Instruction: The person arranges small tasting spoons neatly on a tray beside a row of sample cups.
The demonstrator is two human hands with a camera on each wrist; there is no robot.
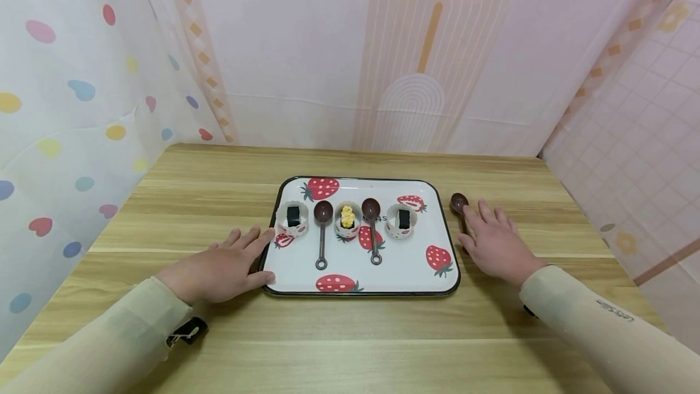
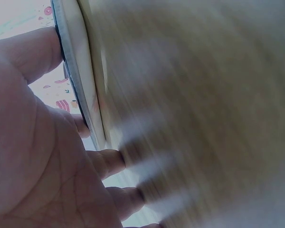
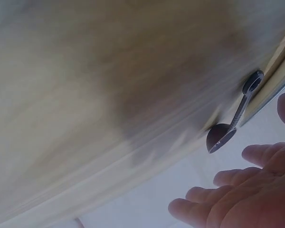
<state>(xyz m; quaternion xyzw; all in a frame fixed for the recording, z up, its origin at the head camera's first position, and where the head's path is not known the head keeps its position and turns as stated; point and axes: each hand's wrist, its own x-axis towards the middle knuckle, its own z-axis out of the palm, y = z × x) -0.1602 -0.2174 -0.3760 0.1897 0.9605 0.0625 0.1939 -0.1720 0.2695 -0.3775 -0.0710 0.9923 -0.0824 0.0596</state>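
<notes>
My left hand (image 1: 226, 265) lies at the left edge of a white strawberry-print tray (image 1: 399, 273), fingers straight and spread, thumb and fingertips at the black rim. In the left wrist view the thumb (image 2: 35, 52) overlaps that rim. My right hand (image 1: 500, 245) is stretched out over the handle of a brown measuring spoon (image 1: 459, 202) right of the tray. The right wrist view shows this spoon (image 3: 222, 137) lying on the table, beside the straight fingers and not gripped. Two more brown measuring spoons, left (image 1: 323, 213) and right (image 1: 370, 210), lie on the tray.
Three paper cups stand in a row on the tray. The left cup (image 1: 293, 231) and right cup (image 1: 401, 233) hold small white pieces with black bands; the middle cup (image 1: 347, 233) has a yellow-topped one. Printed curtains (image 1: 295, 65) enclose the wooden table (image 1: 350, 345) behind and at both sides.
</notes>
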